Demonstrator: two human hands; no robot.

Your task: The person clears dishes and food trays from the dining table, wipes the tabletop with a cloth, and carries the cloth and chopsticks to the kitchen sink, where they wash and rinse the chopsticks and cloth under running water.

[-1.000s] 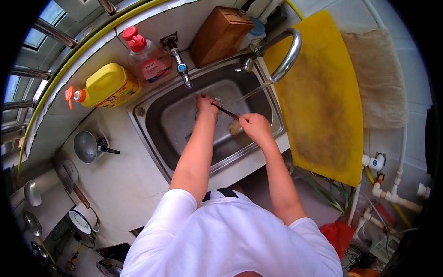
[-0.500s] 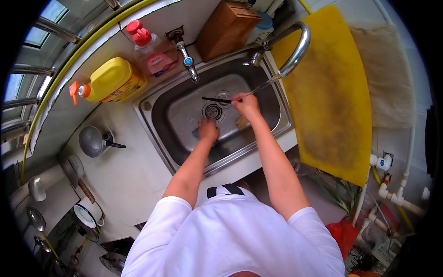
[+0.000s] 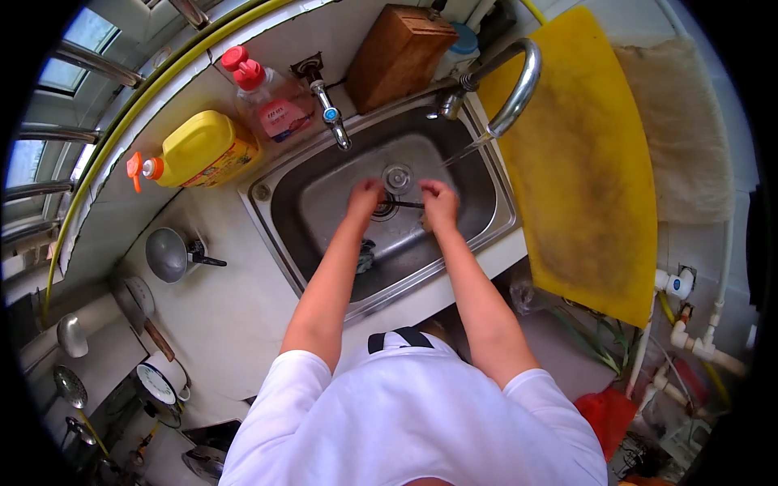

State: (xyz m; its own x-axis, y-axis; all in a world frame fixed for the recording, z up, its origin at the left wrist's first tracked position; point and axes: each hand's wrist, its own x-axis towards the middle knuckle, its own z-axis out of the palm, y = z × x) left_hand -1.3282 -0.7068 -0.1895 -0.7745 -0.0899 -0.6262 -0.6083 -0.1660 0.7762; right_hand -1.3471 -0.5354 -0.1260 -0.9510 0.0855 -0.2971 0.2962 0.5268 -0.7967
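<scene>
A thin black stick-like utensil (image 3: 403, 204) lies level between my two hands, low over the sink (image 3: 324, 219); its exact kind is too small to make out. My right hand (image 3: 439, 204) pinches its right end. At the other end, my left hand (image 3: 365, 198) has its fingers closed around the tip, slightly blurred. Beneath the utensil is the round drain (image 3: 384, 212), partly covered. A dark grey-green cloth (image 3: 366, 256) rests in the sink beside my left forearm. Water runs in a thin stream from the curved faucet (image 3: 519, 97) behind my right hand.
A yellow detergent jug (image 3: 207, 150) and a clear pump bottle (image 3: 279, 113) stand behind the sink near a second tap (image 3: 331, 115). A wooden block (image 3: 397, 57) is at the back. Left lies a small pan (image 3: 168, 255); right hangs a yellow board (image 3: 579, 170).
My left hand has left the cloth and moved up to the utensil's left end. My right hand has come down out of the water stream, bringing the utensil towards me.
</scene>
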